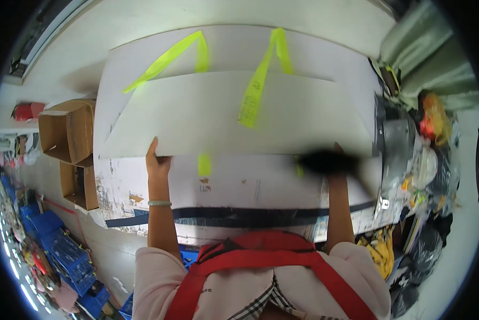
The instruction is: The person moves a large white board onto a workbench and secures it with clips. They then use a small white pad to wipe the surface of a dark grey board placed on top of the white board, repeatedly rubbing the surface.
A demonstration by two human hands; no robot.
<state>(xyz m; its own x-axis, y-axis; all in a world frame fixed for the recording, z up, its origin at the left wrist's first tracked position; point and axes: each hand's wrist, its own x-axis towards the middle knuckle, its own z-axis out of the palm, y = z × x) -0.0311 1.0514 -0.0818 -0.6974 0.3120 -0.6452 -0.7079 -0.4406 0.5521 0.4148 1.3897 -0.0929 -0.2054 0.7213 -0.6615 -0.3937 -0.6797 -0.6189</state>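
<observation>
A large white board (207,114) spans the worktable in front of me. My left hand (158,160) grips its near edge at the left, thumb on top and fingers hidden beneath. At the right end of the same edge, my right hand (337,169) holds it with a thumb tip showing; a blurred dark shape (327,161) hides most of that hand. Two neon-yellow straps, a left strap (167,61) and a right strap (255,96), run under the board. Their far ends fold back toward me; the right one's end lies on the board.
Under the board is a worn white table surface (239,184) with a dark strip (234,217) along its near side. Open cardboard boxes (69,133) stand at left, and blue crates (63,250) sit on the floor. Bags and plastic-wrapped items (429,170) crowd the right side.
</observation>
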